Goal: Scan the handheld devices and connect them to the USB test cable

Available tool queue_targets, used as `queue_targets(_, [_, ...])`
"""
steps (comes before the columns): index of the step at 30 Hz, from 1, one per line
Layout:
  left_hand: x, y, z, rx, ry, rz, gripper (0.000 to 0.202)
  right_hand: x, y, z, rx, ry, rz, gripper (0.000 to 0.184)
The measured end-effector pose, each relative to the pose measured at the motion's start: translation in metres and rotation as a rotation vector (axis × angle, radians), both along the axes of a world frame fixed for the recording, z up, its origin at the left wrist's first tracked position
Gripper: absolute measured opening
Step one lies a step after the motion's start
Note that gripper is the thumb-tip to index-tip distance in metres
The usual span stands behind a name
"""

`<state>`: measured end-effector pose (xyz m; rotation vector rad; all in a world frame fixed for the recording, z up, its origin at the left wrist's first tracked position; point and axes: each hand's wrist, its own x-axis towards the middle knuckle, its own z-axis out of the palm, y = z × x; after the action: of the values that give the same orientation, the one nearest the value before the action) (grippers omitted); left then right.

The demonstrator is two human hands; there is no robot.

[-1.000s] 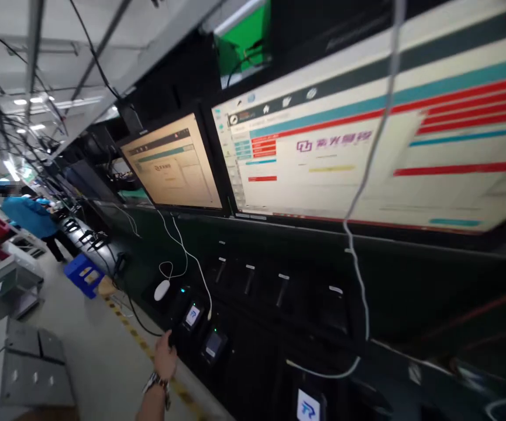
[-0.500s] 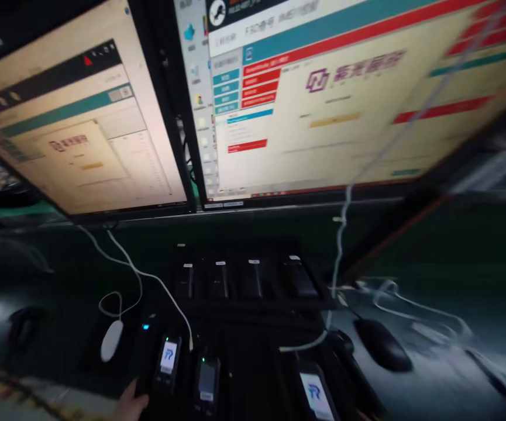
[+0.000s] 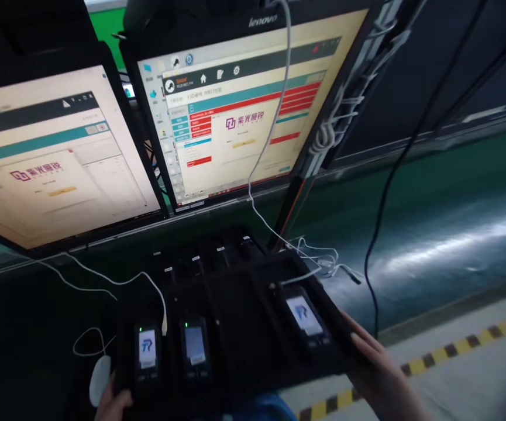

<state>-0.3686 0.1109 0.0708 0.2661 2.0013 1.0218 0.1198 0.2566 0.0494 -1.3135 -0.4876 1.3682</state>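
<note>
A black slotted tray [image 3: 235, 316] lies in front of me below two monitors. Three small handheld devices stand in its near slots with lit screens: one at the left [image 3: 147, 346], one in the middle [image 3: 195, 344], one at the right [image 3: 304, 316]. My left hand [image 3: 113, 403] grips the tray's near left corner. My right hand [image 3: 378, 365] holds the tray's right edge, fingers along its side. A white cable [image 3: 147, 280] plugs into the left device. Several empty slots fill the tray's far rows.
Two lit monitors stand behind the tray, a left monitor [image 3: 51, 158] and a right Lenovo monitor [image 3: 244, 111]. A white mouse [image 3: 99, 379] lies left of the tray. White cables [image 3: 318, 263] tangle at its right. A green conveyor belt [image 3: 446, 222] runs right; yellow-black floor tape [image 3: 463, 345] borders it.
The view has swung right and down. My right hand has come into view on the tray's right edge. My left hand stays at the near left corner.
</note>
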Motion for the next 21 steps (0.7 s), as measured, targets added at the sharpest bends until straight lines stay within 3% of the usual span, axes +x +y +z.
queue_targets(2, [0.015, 0.020, 0.017, 0.090, -0.114, 0.057, 0.065, -0.035, 0.019, 0.015, 0.066, 0.102, 0.006, 0.051])
queue_targets(4, [0.027, 0.035, 0.027, 0.169, -0.197, 0.090, 0.055, -0.086, 0.032, 0.030, 0.095, 0.227, 0.109, 0.043])
queue_targets(7, [0.026, 0.042, 0.032, 0.215, -0.108, 0.115, 0.037, -0.164, 0.038, 0.047, 0.084, 0.441, 0.278, 0.040])
queue_targets(9, [0.016, 0.040, 0.034, 0.254, 0.130, -0.011, 0.030, -0.205, 0.043, 0.053, 0.061, 0.510, 0.331, 0.038])
queue_targets(12, [0.006, 0.048, 0.033, 0.303, 0.440, -0.240, 0.031, -0.243, 0.069, 0.053, 0.033, 0.494, 0.338, 0.031])
queue_targets(16, [0.025, 0.099, 0.019, 0.344, 0.569, -0.241, 0.036, -0.275, 0.141, 0.048, 0.057, 0.414, 0.383, 0.021])
queue_targets(18, [0.041, 0.132, 0.012, 0.381, 0.656, -0.314, 0.032, -0.287, 0.179, 0.050, 0.089, 0.343, 0.432, 0.016])
queue_targets(20, [0.054, 0.159, 0.009, 0.313, 0.828, -0.665, 0.037, -0.297, 0.210, 0.056, 0.157, 0.265, 0.505, 0.020])
queue_targets(21, [0.057, 0.168, 0.008, 0.260, 0.862, -0.717, 0.046, -0.301, 0.223, 0.059, 0.211, 0.236, 0.554, 0.023])
